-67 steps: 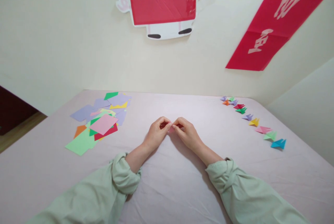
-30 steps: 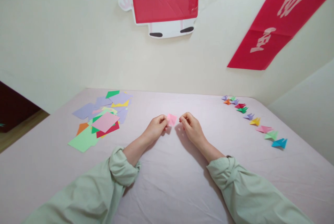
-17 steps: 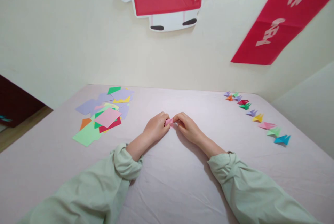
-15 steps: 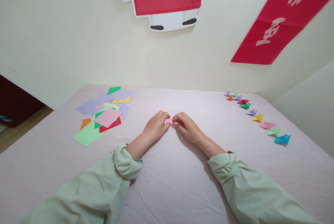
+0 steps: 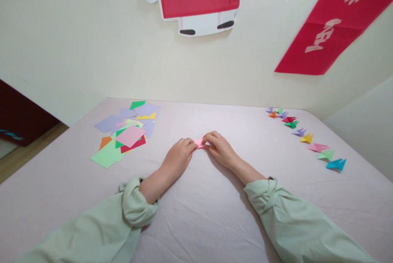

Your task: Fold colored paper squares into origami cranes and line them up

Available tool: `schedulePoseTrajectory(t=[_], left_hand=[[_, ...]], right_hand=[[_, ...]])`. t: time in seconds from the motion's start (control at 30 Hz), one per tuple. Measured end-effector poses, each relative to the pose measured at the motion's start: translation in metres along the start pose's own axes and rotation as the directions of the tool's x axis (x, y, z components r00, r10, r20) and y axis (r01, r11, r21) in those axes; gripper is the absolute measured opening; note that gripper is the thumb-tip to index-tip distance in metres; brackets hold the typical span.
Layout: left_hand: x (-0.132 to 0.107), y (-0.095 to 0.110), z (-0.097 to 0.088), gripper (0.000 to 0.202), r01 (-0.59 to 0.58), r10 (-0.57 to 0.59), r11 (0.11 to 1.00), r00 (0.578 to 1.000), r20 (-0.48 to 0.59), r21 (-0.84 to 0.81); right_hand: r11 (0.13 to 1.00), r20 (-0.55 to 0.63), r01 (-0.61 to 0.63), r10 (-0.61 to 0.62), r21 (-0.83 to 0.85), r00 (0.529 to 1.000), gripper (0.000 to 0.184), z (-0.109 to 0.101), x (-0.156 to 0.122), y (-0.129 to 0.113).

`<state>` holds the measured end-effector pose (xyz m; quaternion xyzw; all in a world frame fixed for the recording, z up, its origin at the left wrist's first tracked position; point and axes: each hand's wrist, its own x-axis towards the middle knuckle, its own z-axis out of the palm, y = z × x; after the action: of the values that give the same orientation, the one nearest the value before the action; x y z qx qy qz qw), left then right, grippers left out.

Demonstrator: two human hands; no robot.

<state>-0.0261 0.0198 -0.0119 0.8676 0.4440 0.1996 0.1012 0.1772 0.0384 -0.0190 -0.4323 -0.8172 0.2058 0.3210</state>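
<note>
A small folded piece of pink paper [image 5: 200, 143] lies low over the table's middle, between my two hands. My left hand [image 5: 181, 153] grips its left end, thumb and fingertips pressed together on the paper. From the other side my right hand [image 5: 221, 148] pinches the right part with thumb and curled fingers. Parts of the paper are hidden under the fingertips, so its exact folded shape cannot be made out.
Loose coloured paper sheets [image 5: 130, 136] overlap in a pile at the left on the pale tablecloth [image 5: 196, 214]. Several folded paper figures [image 5: 319, 147] stand in a slanting row along the right. Behind the table rises a wall with a red banner [image 5: 319, 38].
My left hand has shifted slightly left and flattened on the paper, and more of the pink paper shows. The right hand stays nearly in place. The view has moved a little.
</note>
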Motion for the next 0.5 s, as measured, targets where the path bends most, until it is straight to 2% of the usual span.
schedulePoseTrajectory(t=[0.17,0.5], left_hand=[[-0.017,0.005,-0.003,0.033,-0.023,0.021,0.999,0.999,0.044,0.047],[-0.016,0.008,-0.004,0.031,-0.029,0.028,0.999,0.999,0.03,0.019]], right_hand=[[1.0,0.001,0.001,-0.001,0.024,1.0,0.022,0.001,0.004,0.001],[0.993,0.001,-0.067,0.067,0.095,0.998,0.011,0.003,0.013,0.008]])
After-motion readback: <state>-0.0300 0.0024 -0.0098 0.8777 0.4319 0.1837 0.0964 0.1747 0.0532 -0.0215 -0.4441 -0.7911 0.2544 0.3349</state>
